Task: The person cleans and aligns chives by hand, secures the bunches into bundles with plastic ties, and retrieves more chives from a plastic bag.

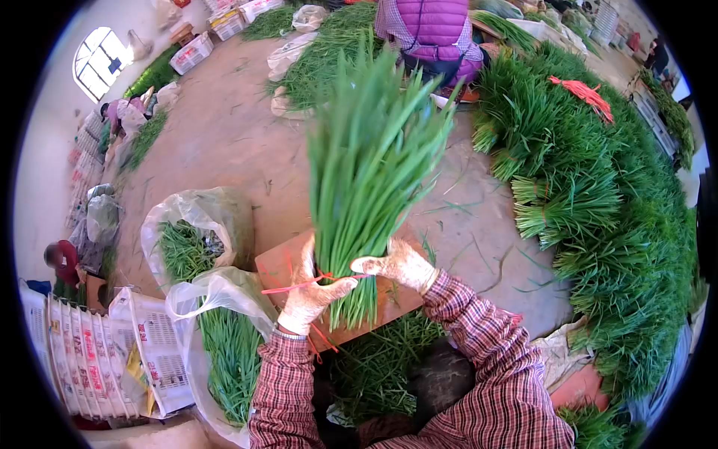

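Note:
A tall bundle of green chives (359,172) stands upright between my gloved hands, its blurred leaf tips fanned out and the cut stems at the bottom. My left hand (308,295) is wrapped round the left side of the stems. On the other side, my right hand (398,266) grips the bundle with the thumb across its front. A thin red tie (323,278) runs across the stems by both thumbs; whether it is knotted I cannot tell. Under the stems lies a brown board (396,305), with more red ties (320,340) at its near edge.
Many tied chive bundles (568,202) are heaped along the right, with red ties (585,96) on top. Clear plastic bags (217,288) of greens stand to my left beside white crates (153,352). Loose leaves litter the floor (232,120). A person in purple (432,30) sits ahead.

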The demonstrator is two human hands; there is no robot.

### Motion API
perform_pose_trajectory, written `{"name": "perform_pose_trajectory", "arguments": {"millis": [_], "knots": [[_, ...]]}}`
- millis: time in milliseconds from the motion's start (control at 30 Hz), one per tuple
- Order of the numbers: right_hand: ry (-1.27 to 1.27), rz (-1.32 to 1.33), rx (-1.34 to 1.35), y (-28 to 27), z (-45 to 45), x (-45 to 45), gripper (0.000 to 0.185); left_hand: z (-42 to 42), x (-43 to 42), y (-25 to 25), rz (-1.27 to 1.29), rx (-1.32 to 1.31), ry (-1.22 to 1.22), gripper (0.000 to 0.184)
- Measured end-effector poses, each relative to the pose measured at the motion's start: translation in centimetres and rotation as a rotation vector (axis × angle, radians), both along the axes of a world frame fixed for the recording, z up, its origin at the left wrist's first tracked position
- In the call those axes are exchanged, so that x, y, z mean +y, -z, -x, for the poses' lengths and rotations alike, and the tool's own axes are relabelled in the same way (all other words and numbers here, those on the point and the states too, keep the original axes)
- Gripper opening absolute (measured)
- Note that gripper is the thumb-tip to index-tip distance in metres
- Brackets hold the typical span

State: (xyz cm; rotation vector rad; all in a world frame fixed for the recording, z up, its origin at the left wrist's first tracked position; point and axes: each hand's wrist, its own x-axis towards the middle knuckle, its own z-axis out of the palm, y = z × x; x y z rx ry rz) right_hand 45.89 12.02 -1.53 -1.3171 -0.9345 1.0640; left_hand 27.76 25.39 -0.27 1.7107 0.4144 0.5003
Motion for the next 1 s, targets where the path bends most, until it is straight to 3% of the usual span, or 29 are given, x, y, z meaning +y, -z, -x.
{"name": "perform_pose_trajectory", "arguments": {"millis": [67, 100, 167, 200, 233, 267, 333, 367, 400, 533, 567, 633, 900, 1000], "knots": [[-0.013, 0.028, -0.04, -3.3, -0.4, 0.7, 0.077, 0.2, 0.8, -1.0, -0.006, -0.065, -0.057, 0.091], [-0.018, 0.025, -0.04, -3.1, -0.5, 1.2, 0.077, 0.3, 1.4, -1.1, -0.01, -0.065, -0.062, 0.091], [-0.005, -0.035, -0.351, -2.0, -0.6, 2.0, 0.081, 1.0, 2.5, -0.9, 0.068, 0.082, 0.112, 0.089], [-0.055, 0.067, -0.373, -1.6, -0.7, 1.9, 0.086, 1.3, 2.5, -0.4, 0.09, 0.096, 0.13, 0.087], [-0.057, -0.047, -0.286, 1.1, -0.5, 1.5, 0.082, 1.6, 2.4, 0.0, 0.109, 0.098, 0.136, 0.086], [-0.079, -0.162, -0.576, 2.4, -0.7, 1.4, 0.078, 1.8, 1.9, 0.6, 0.124, 0.082, 0.119, 0.084], [-0.138, -0.17, -0.229, 10.7, -1.0, 2.1, 0.062, 1.9, 2.0, 1.0, 0.141, 0.066, 0.094, 0.081], [-0.172, -0.056, 0.402, 15.9, -1.6, 3.4, 0.05, 2.2, 2.0, 1.0, 0.139, 0.062, 0.088, 0.08], [-0.173, -0.067, 0.389, 14.3, -2.2, 3.9, 0.05, 2.1, 2.2, 0.7, 0.147, 0.064, 0.087, 0.079], [-0.186, -0.052, -0.842, 6.8, -2.0, 1.8, 0.039, 1.9, 2.2, 1.1, 0.153, 0.059, 0.069, 0.073], [-0.19, -0.053, -0.838, 6.3, -1.8, 1.5, 0.039, 1.9, 1.7, 1.4, 0.153, 0.052, 0.055, 0.071], [-0.159, -0.339, -0.672, 5.7, -1.3, 0.6, 0.033, 1.2, 0.8, 2.0, 0.134, 0.043, 0.031, 0.069], [-0.203, -0.138, -0.608, 5.0, -0.8, 1.3, 0.045, 0.7, 0.9, 1.9, 0.122, 0.052, 0.032, 0.058], [-0.233, 0.099, -0.596, 3.0, -1.5, 1.8, 0.051, -0.5, 0.2, 2.4, 0.085, 0.062, 0.014, 0.055]]}}
